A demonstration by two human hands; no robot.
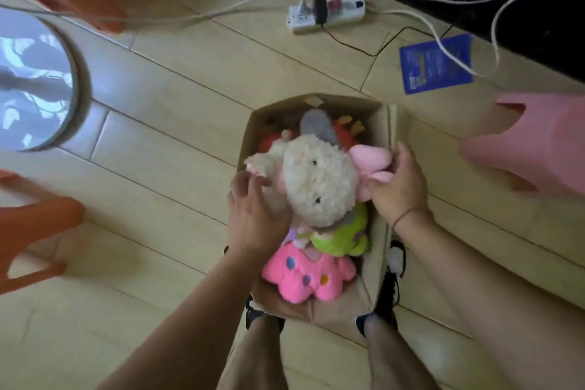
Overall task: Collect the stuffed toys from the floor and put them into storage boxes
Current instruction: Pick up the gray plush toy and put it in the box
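An open cardboard box [383, 231] stands on the wooden floor between my feet, heaped with stuffed toys. On top lies a cream fluffy plush [316, 180]. My left hand [256, 212] presses against its left side. My right hand [399, 187] grips a pale pink plush [370, 158] at the box's right edge. Below them sit a green plush [342, 237] and a bright pink spotted plush [307, 279]. A grey plush [316, 127] and red toys lie deeper at the far end.
A white power strip [326, 14] with trailing cables lies ahead on the floor. A blue packet [435, 63] rests near a dark rug. Orange stools [34, 228] stand left, a pink stool [538, 142] right, and a round glass table [34, 82] far left.
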